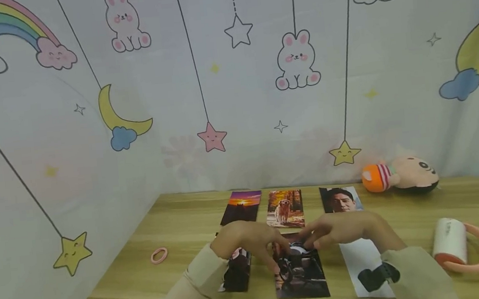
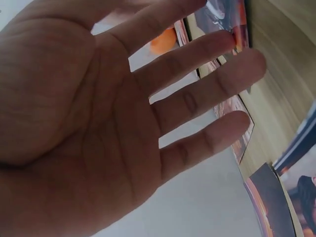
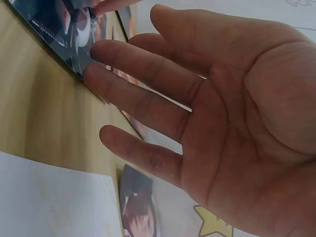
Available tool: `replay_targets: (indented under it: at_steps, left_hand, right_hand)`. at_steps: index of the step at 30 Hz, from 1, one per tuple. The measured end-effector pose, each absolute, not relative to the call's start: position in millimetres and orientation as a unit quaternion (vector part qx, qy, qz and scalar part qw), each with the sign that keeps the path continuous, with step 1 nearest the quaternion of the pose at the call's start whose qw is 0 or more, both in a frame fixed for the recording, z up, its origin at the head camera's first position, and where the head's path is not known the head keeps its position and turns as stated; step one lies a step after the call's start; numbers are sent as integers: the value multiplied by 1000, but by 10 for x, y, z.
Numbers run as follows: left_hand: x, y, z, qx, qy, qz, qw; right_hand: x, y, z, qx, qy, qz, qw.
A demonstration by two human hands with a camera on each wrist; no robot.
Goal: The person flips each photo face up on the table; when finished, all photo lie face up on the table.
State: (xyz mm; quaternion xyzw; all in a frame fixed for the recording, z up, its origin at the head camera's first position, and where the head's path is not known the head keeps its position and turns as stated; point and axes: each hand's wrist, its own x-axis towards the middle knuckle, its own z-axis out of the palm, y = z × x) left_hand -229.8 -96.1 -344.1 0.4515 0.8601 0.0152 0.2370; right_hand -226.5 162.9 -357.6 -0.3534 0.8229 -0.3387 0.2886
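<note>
A dark photo card (image 1: 304, 277), apparently of a motorcycle, lies on the wooden table between my two hands. My left hand (image 1: 256, 238) reaches its upper left side, the fingertips on or just over the card. From the other side my right hand (image 1: 344, 228) comes to the card's upper right edge. Both wrist views show outstretched fingers on the left hand (image 2: 123, 113) and on the right hand (image 3: 197, 108), with nothing held. Left of the middle card is another dark photo (image 1: 238, 270), partly under the left wrist. A white card (image 1: 362, 264) lies below the right forearm.
Along the back lie a sunset photo (image 1: 242, 205), a dog photo (image 1: 285, 208) and a portrait photo (image 1: 341, 198). A pink ring (image 1: 159, 255) is at left. A plush doll (image 1: 408, 175) and a lint roller (image 1: 450, 242) are at right. A patterned curtain (image 1: 252, 96) stands behind.
</note>
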Motion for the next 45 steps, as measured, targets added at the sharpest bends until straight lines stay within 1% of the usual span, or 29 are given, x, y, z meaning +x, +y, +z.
replay_targets:
  at_steps: [4,8,12,18,21,26,31,37,42,45]
  left_hand:
    - [-2308,-968,-3427,426,870,0,248]
    - [-2348,-1003,-3355,411,874,4,258]
    - [-2409,-894,-3265,413,875,0,253]
    - [-2480,-668,-3211,409,876,1,256]
    - [-2491,-577,-3240,391,888,-11,242]
    - [-2453,-500,-3297,375,899,-36,224]
    - [-2407,-465,-3283,364,903,-41,225]
    - [-2411,-325,-3265,409,884,-11,228]
    - [-2432,-116,-3273,440,865,17,241]
    - [-2446,23,-3281,457,857,17,238]
  right_hand:
    - [-2266,1786,-3552,-351,834,-343,253]
    - [-2241,1985,-3491,-338,845,-342,236]
    - [-2184,2228,-3432,-327,858,-332,216]
    - [-2140,2467,-3376,-336,873,-301,184]
    - [-2106,2568,-3368,-335,869,-313,184]
    - [-2055,2728,-3371,-305,859,-356,206]
    - [-2034,2878,-3300,-282,853,-379,223]
    - [-2018,3001,-3245,-283,847,-383,238]
    - [-1986,3090,-3261,-278,839,-393,251]
    - [-1973,3150,-3271,-265,841,-395,259]
